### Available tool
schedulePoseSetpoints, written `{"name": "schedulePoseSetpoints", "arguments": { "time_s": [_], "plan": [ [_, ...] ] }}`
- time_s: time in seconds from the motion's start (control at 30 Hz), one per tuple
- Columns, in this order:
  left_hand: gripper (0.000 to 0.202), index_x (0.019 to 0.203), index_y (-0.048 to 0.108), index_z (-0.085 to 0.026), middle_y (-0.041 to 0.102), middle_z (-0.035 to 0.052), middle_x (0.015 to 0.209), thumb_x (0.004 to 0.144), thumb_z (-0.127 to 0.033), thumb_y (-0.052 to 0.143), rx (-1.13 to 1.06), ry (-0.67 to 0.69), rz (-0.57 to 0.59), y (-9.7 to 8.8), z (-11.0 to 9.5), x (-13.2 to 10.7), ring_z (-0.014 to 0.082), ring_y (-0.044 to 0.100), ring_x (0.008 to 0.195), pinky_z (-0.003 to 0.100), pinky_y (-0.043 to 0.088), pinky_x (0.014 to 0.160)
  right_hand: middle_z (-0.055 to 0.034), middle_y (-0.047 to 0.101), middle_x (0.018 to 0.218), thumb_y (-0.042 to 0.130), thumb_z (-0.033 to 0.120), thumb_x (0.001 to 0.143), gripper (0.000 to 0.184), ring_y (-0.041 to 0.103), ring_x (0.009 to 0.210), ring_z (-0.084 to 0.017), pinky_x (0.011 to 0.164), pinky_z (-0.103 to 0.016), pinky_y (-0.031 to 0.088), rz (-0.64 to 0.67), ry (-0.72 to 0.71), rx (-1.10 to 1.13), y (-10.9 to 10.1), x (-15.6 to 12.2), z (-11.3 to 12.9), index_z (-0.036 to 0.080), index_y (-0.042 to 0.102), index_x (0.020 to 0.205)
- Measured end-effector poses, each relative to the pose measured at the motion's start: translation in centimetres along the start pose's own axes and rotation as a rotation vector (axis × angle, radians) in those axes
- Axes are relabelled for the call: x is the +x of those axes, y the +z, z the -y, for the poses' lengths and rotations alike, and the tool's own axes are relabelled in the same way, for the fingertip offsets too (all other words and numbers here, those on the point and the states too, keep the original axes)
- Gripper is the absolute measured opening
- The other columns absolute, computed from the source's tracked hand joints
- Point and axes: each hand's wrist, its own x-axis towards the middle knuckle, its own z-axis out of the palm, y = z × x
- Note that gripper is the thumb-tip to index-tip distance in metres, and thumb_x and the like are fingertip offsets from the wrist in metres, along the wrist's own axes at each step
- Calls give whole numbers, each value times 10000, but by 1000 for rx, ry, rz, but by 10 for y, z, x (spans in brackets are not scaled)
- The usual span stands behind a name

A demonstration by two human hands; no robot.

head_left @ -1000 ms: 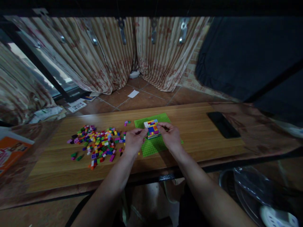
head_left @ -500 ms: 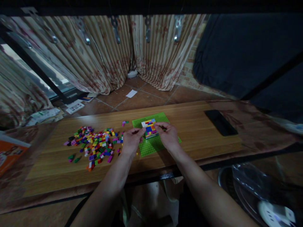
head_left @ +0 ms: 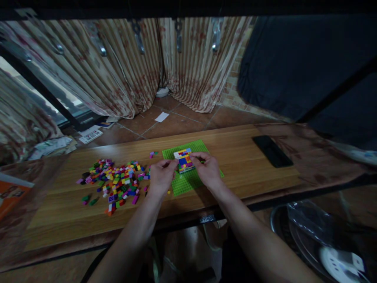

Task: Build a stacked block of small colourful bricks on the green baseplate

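A small multicoloured brick block stands on a green studded baseplate near the middle of a wooden table. My left hand touches the block's left side with its fingertips. My right hand grips the block's right side, its fingers curled over the top edge. A spread of several loose coloured bricks lies on the table just left of my left hand.
A black phone lies flat at the table's right. An orange box sits at the far left edge. Curtains hang behind the table over a tiled floor with scattered papers. A fan stands below at the right.
Both hands stay at the brick block with only slight finger shifts. The whole view has drifted a little to the left and up as my head moved.
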Motion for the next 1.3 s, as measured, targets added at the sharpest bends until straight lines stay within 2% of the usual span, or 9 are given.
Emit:
{"name": "schedulePoseSetpoints", "arguments": {
  "time_s": [0.17, 0.37, 0.53, 0.7, 1.0, 1.3],
  "plan": [
    [186, 656, 671, -168, 571, -40, 506, 721, -342, 660, 122, 196, -51, 1, 7, 2, 106, 506, 474, 209, 394, 484, -52, 718, 896, 615, 295, 785, 173, 641, 803, -188, 800, -345, 492, 3, -12, -1, 1, 0, 0, 198, 741, 854],
    [148, 725, 657, -170, 626, -16, 619, 769, -307, 621, 67, 298, -50, 7, 11, -1, 119, 557, 555, 218, 440, 558, -54, 713, 885, 612, 279, 783, 165, 639, 782, -181, 776, -333, 495, -5, -20, -5, 0, -1, 5, 198, 741, 845],
    [156, 811, 631, -176, 642, 7, 705, 829, -320, 575, 152, 390, -31, 6, 22, -1, 134, 582, 622, 229, 446, 585, -56, 716, 881, 609, 286, 786, 166, 640, 768, -185, 770, -341, 496, 4, -12, -4, -1, -1, 6, 197, 739, 839],
    [148, 873, 618, -181, 656, 22, 769, 851, -315, 558, 191, 423, -61, 6, 29, 2, 152, 616, 681, 251, 471, 621, -50, 715, 872, 609, 281, 785, 158, 643, 777, -184, 768, -335, 499, 8, -13, 11, 0, -1, 6, 202, 736, 836],
    [156, 882, 617, -186, 637, 11, 757, 862, -331, 564, 172, 463, -102, 9, 35, 0, 144, 602, 643, 260, 474, 618, -53, 703, 873, 599, 273, 792, 160, 640, 777, -180, 775, -337, 499, 5, -10, -6, -1, -3, 10, 199, 733, 838],
    [168, 906, 633, -188, 655, 40, 823, 872, -331, 549, 235, 502, -115, 7, 36, -2, 165, 612, 756, 273, 473, 717, -54, 689, 875, 594, 266, 789, 165, 636, 771, -177, 767, -334, 506, 5, -15, -45, -2, -4, 14, 199, 737, 838]
  ]
}}
